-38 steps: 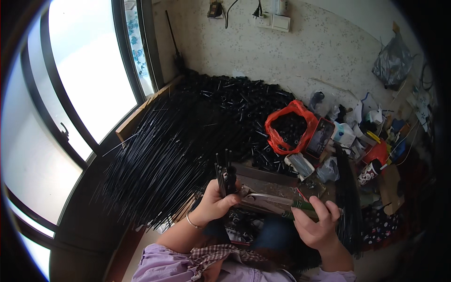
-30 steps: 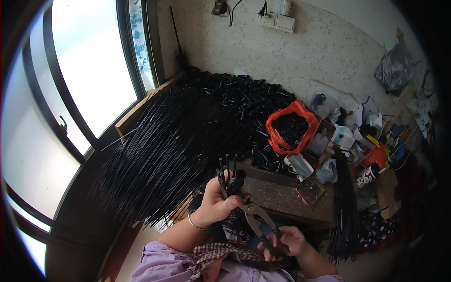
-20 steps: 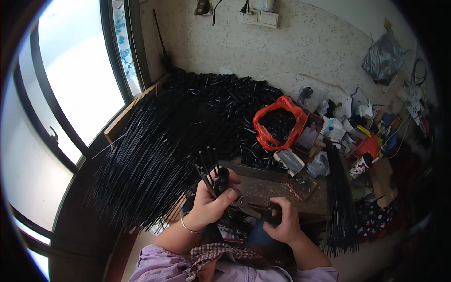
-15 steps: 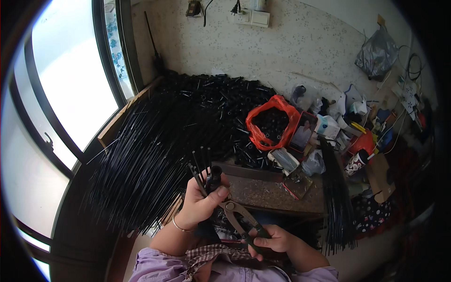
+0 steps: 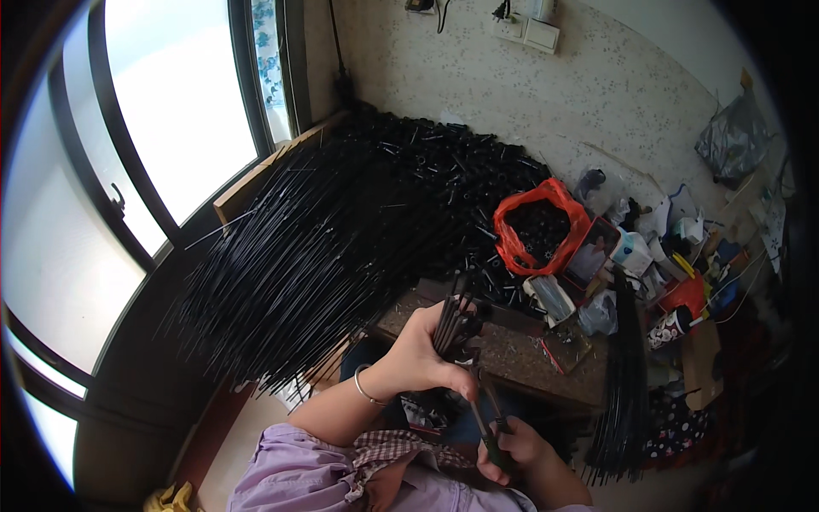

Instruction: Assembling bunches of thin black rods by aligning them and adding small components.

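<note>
Several thin black rods [image 5: 445,324] stand upright in my left hand [image 5: 424,352], which is closed around them. A dark part beside the rods is mostly covered by my fingers; I cannot make out its shape. My right hand [image 5: 522,450] is wrapped around the dark green grips of a pair of pliers [image 5: 488,412], held below and right of my left hand. The pliers' metal arms run up toward my left thumb, and their jaws are hidden or too dark to tell. To the left, a large heap of long thin black rods [image 5: 281,264] fans over the bench.
Short black tubular parts [image 5: 444,158] are piled along the wall. A red plastic bag [image 5: 509,209] holds small dark pieces. A phone [image 5: 593,256], a patterned cup [image 5: 670,328] and clutter lie right. Another rod bundle [image 5: 618,392] hangs over the brown work surface's [image 5: 529,363] right end.
The view has shifted, and both hands sit further right in it. My left hand has turned with the rods. The pliers' handles, spread wide before, now appear closer together.
</note>
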The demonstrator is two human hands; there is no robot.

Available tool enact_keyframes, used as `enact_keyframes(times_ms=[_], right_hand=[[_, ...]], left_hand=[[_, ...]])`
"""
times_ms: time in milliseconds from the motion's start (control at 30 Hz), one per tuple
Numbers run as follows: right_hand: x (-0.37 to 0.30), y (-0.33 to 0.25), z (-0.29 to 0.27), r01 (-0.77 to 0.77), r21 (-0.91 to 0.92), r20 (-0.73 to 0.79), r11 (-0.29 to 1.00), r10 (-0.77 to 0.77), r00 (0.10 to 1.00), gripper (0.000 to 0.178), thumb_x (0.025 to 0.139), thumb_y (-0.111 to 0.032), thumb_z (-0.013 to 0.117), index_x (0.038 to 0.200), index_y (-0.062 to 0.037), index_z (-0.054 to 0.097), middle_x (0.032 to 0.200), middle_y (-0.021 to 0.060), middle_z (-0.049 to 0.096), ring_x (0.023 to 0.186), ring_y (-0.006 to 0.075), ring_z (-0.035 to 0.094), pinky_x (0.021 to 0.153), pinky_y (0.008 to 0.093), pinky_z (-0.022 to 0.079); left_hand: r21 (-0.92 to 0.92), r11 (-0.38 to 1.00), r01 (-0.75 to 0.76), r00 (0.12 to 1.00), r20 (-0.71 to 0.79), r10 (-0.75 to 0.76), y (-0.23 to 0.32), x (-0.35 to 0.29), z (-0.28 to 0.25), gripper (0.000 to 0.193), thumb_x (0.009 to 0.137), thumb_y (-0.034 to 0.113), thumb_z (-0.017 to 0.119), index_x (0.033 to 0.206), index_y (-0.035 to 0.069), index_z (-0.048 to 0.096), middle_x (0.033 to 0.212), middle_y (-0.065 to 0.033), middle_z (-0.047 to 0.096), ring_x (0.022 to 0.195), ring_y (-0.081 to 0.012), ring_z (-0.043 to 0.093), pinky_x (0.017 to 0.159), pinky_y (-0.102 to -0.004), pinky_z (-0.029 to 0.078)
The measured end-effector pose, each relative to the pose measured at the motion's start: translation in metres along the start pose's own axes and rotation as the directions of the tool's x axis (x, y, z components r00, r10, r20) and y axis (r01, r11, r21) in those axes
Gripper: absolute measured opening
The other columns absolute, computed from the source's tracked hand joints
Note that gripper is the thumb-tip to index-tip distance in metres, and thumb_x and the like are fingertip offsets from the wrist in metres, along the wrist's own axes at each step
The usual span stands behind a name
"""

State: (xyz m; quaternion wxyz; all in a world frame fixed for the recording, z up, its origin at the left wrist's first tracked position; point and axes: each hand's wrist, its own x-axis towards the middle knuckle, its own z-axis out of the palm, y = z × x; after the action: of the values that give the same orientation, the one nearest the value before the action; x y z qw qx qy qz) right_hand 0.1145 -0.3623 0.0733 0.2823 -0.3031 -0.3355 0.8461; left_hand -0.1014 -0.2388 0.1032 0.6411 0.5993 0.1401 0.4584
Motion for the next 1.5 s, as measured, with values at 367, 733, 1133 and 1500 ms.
enact_keyframes(times_ms=[367,733,1133,1500], right_hand=[[0.015,-0.005,0.013,-0.091,-0.995,-0.022,-0.032,-0.844,0.536,0.033,0.077,-0.003,0.059,0.107,0.0013,0.046,0.088,0.0143,0.057,0.071,0.0266,0.057,0.065,0.0348,0.046],[0.011,-0.003,0.003,0.176,-0.197,0.053,0.964,-0.169,0.984,0.060,0.092,-0.015,0.045,0.140,-0.0019,0.010,0.092,0.0150,0.058,0.070,0.0208,0.058,0.070,0.0304,0.047],[0.043,0.062,-0.019,0.353,-0.333,-0.331,0.874,-0.459,0.825,0.011,0.088,-0.012,0.056,0.094,-0.0042,0.052,0.069,0.0000,0.053,0.058,0.0056,0.050,0.052,0.0219,0.041],[0.001,-0.017,-0.221,-0.612,-0.758,-0.395,0.226,-0.906,0.154,0.027,0.072,0.001,0.062,0.097,-0.0022,0.053,0.091,0.0171,0.058,0.087,0.0342,0.056,0.075,0.0380,0.047]], left_hand=[[0.260,0.954,-0.149,0.984,-0.058,0.169,0.000,0.007,0.000,0.068,0.048,0.028,0.090,0.098,0.001,0.052,0.075,0.0038,0.052,0.068,-0.0027,0.044,0.060,-0.0188,0.039],[0.243,0.966,-0.083,0.995,-0.026,0.092,-0.002,0.009,0.005,0.052,0.056,0.019,0.086,0.093,0.002,0.056,0.070,0.0058,0.048,0.064,-0.0018,0.042,0.054,-0.0161,0.035],[0.019,0.994,0.105,0.977,-0.190,-0.100,-0.034,0.028,0.044,0.044,0.060,0.007,0.082,0.094,0.002,0.055,0.067,0.0055,0.053,0.061,-0.0025,0.049,0.053,-0.0169,0.038],[0.074,0.993,0.096,0.994,-0.050,-0.092,-0.068,0.022,0.023,0.058,0.054,0.007,0.085,0.101,0.002,0.049,0.058,0.0030,0.050,0.052,-0.0028,0.045,0.048,-0.0170,0.032]])
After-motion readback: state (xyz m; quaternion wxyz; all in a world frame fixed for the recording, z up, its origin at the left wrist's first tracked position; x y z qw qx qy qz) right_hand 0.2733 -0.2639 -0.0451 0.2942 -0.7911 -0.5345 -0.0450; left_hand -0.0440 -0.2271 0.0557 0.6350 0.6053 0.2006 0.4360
